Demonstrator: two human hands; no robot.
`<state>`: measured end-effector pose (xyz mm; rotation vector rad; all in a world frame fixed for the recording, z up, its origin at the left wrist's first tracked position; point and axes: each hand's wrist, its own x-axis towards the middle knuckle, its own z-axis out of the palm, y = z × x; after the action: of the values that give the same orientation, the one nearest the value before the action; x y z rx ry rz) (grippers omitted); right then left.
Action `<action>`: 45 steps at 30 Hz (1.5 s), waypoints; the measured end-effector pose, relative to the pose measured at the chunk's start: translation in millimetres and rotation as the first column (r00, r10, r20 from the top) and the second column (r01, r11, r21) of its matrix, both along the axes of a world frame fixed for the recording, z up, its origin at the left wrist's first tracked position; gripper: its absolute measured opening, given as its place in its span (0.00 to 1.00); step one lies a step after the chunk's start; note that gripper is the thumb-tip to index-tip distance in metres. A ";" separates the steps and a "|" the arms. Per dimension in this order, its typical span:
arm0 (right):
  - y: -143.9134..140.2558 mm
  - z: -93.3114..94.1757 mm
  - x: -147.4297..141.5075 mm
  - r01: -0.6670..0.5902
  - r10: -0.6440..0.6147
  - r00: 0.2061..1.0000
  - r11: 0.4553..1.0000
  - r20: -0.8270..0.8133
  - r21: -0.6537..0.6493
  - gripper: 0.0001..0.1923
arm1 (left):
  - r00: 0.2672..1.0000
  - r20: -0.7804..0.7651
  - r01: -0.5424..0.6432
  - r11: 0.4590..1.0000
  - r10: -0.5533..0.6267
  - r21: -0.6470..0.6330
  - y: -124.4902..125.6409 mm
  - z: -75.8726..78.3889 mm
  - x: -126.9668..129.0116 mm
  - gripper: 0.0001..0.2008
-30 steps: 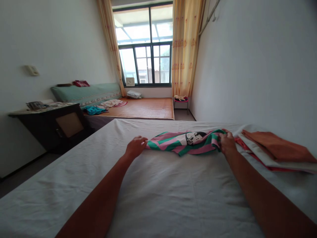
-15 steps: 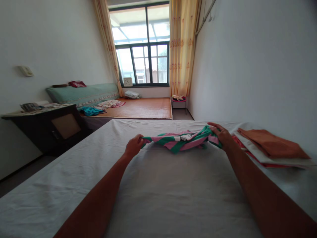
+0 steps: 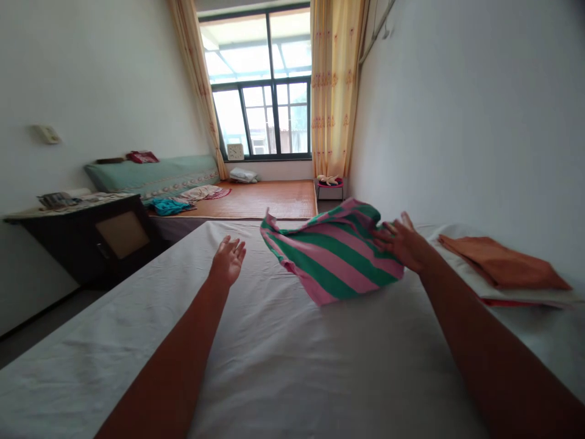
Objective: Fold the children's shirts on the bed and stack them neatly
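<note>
Right hand [image 3: 404, 247] grips the pink-and-green striped cloth garment [image 3: 336, 256] at its right edge, fingers [image 3: 388, 228] part spread, cloth lifted off the white-sheeted bed [image 3: 292, 366] near the far edge. Left hand [image 3: 227, 261] empty, palm up, fingers spread, clear of the cloth. Folded orange cloth stack [image 3: 500, 268] at bed's right edge.

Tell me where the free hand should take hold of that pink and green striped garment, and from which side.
Take the striped garment at its raised left corner, coming in from the left with the open left hand. That corner stands up off the white sheet with free edges to pinch, and it lies opposite the right hand, which holds the other end, so the cloth would likely spread flat between the two.
</note>
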<state>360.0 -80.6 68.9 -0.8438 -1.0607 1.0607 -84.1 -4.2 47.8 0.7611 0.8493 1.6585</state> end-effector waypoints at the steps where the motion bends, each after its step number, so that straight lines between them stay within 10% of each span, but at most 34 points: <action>1: 2.6 -8.1 -1.0 0.015 -0.012 0.998 0.999 0.064 -0.050 0.38 | 0.995 -0.098 -0.031 0.999 0.027 -0.042 1.4 -8.3 3.8 0.16; 6: 25.7 -44.5 14.0 0.226 -0.190 0.902 0.973 0.387 -0.049 0.20 | 0.717 -0.680 0.311 0.944 -0.155 0.114 -16.9 -30.5 42.8 0.16; 11: 37.2 -79.0 39.3 0.506 -0.294 0.291 0.855 0.910 0.115 0.21 | 0.175 -0.984 0.765 0.633 -0.027 0.119 -61.6 -41.6 99.5 0.19; 13: 34.1 -91.0 46.9 0.595 -0.220 0.096 0.795 0.971 0.121 0.26 | 0.051 -0.994 0.785 0.611 0.101 0.102 -72.3 -46.6 112.8 0.20; 16: 28.8 -100.7 55.8 0.593 -0.156 0.055 0.800 0.986 0.094 0.27 | -0.069 -0.974 0.734 0.672 0.214 0.096 -73.8 -51.0 117.5 0.15; 21: 32.0 -97.7 61.6 0.455 -0.164 0.306 0.891 0.938 0.007 0.15 | 0.048 -0.980 0.539 0.821 0.193 0.188 -50.9 -48.5 98.1 0.11; 26: 30.6 -78.1 45.5 0.349 -0.259 0.685 0.937 0.681 0.005 0.16 | 0.522 -0.838 0.190 0.936 0.158 0.295 -16.3 -39.9 57.0 0.09; 30: 17.5 -59.2 21.3 -0.034 0.134 0.716 0.987 0.685 -0.158 0.20 | 0.693 -0.716 0.042 0.987 0.084 0.156 -0.6 -38.0 24.2 0.15; 33: 13.3 -59.1 9.3 -0.239 0.295 0.482 0.950 0.825 -0.200 0.19 | 0.636 -0.771 0.133 0.987 -0.018 0.087 -2.6 -35.2 14.5 0.17; 38: 20.8 -78.0 17.2 -0.228 0.141 0.224 0.969 0.964 -0.089 0.23 | 0.362 -0.913 0.544 0.838 -0.186 0.045 -14.5 -34.7 20.5 0.17; 45: 27.8 -98.9 42.1 0.160 -0.125 0.014 0.980 0.992 0.121 0.23 | 0.040 -0.988 0.399 0.904 0.152 0.155 -20.7 -48.9 33.3 0.22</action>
<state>402.1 -52.8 -29.9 -1.8189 -2.0972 0.0419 -50.8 -24.9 -1.1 2.4457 1.3023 0.8355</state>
